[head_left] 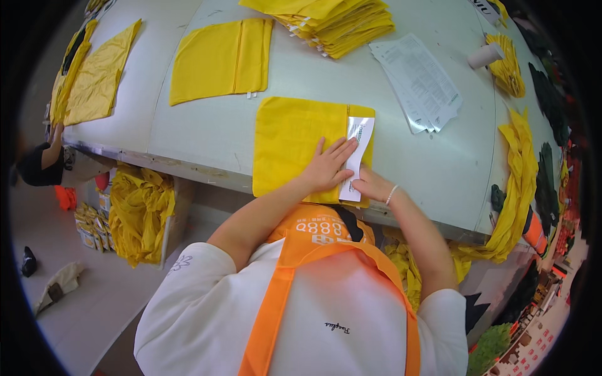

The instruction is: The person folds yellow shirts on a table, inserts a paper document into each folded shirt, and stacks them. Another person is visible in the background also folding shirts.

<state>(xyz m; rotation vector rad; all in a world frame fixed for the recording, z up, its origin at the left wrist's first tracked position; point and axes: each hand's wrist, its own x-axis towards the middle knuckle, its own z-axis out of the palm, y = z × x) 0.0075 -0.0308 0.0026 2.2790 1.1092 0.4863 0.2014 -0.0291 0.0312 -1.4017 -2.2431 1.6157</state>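
A yellow fabric pouch [282, 135] lies flat at the table's near edge, right in front of me, with a seam line along its right side. On that side rests a narrow white printed leaflet [350, 190], its long side running along the pouch. My left hand [327, 167] is flat, fingers stretched over the pouch, the tips pressing on the leaflet. At the leaflet's right edge, my right hand [374, 186] pinches it, thumb on top and the other fingers partly hidden.
Beyond lie another yellow pouch [210, 62], a stack of pouches [338, 25] and fanned printed sheets [417, 81]. A white roll [484, 57] and yellow fabric [519, 182] are on the right. Below the table's left edge stands a bin of yellow items [141, 213]. Another person's arm [53, 147] is at far left.
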